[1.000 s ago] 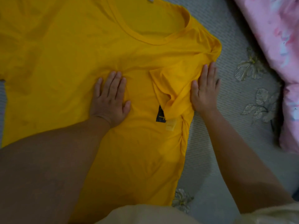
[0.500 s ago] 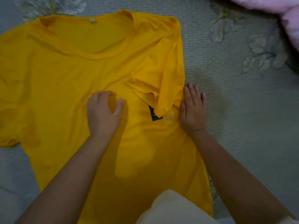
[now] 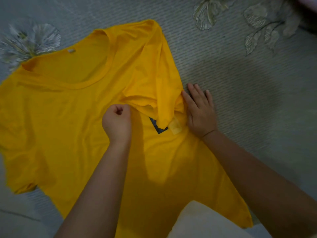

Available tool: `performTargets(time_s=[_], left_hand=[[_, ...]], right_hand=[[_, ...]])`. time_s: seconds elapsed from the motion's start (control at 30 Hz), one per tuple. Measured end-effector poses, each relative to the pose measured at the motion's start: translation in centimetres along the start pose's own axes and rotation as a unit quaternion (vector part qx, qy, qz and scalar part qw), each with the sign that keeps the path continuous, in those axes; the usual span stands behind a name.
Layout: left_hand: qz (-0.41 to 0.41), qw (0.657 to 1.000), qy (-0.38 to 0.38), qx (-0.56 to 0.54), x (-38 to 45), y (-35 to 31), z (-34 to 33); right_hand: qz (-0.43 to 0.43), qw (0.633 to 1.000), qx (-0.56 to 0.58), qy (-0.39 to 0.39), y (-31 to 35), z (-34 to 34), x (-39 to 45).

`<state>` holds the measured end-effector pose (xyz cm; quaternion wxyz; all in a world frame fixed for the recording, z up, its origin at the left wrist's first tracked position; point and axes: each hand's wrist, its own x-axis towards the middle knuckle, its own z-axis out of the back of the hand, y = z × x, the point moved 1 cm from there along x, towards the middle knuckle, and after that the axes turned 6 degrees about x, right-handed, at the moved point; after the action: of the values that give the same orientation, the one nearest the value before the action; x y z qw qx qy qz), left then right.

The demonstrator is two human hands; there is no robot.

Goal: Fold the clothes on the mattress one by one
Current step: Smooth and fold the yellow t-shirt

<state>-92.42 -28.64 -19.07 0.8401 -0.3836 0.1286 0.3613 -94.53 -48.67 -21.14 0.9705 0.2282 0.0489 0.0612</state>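
A yellow T-shirt (image 3: 68, 127) lies spread on the grey mattress (image 3: 248, 103), neck opening at the upper left. Its right sleeve (image 3: 163, 79) is folded inward over the chest and partly covers a dark printed patch (image 3: 158, 129). My left hand (image 3: 117, 121) is curled into a fist on the chest, right at the folded sleeve's edge, and seems to pinch the cloth there. My right hand (image 3: 199, 110) lies flat with straight fingers, pressing the shirt's right side edge against the mattress.
The mattress cover has a ribbed grey weave with leaf and flower prints (image 3: 205, 12). A pale cream cloth (image 3: 202, 222) shows at the bottom edge, close to me. Bare mattress stretches to the right of the shirt.
My left hand went from flat on the chest to a closed fist by the folded sleeve. The view has pulled back and shifted, so the whole shirt top shows. My right hand stays flat at the shirt's edge.
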Motion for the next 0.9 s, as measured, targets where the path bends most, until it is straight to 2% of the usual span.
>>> performTargets(time_s=[0.07,0.13,0.2,0.3,0.4,0.5,0.6,0.77,0.83,0.9], left_hand=[[-0.003,0.997,0.074,0.007,-0.8,-0.9,-0.6],[0.062,0.990,0.125,-0.011,-1.1,-1.8,-1.6],[0.126,0.983,0.131,-0.037,-1.1,-2.3,-2.3],[0.142,0.985,0.075,-0.064,-0.9,-2.5,-2.6],[0.070,0.997,-0.020,-0.008,-0.9,-1.7,-1.6],[0.062,0.993,-0.087,0.050,-0.7,0.0,-0.6],[0.028,0.991,-0.094,0.093,-0.2,1.0,-0.3],[0.021,0.996,-0.065,0.064,-0.5,1.5,0.8],[-0.059,0.989,-0.080,0.109,-0.7,0.9,1.5],[-0.175,0.966,-0.082,0.169,0.3,-0.2,1.8]], right_hand=[[-0.001,1.000,-0.008,0.011,0.0,0.1,0.0],[-0.002,1.000,-0.020,0.017,0.1,0.1,0.1],[-0.004,0.999,-0.028,0.020,0.2,0.1,0.2],[-0.007,0.999,-0.031,0.027,0.3,0.2,0.2],[-0.015,0.999,-0.041,0.024,0.3,0.4,0.3],[-0.017,0.999,-0.041,0.023,0.2,0.4,0.4],[-0.020,0.999,-0.035,0.023,0.2,0.3,0.4],[-0.023,1.000,-0.010,0.017,0.3,0.6,0.2],[-0.025,1.000,0.002,0.017,0.3,0.7,0.1],[-0.024,1.000,0.004,0.016,0.4,0.7,0.1]])
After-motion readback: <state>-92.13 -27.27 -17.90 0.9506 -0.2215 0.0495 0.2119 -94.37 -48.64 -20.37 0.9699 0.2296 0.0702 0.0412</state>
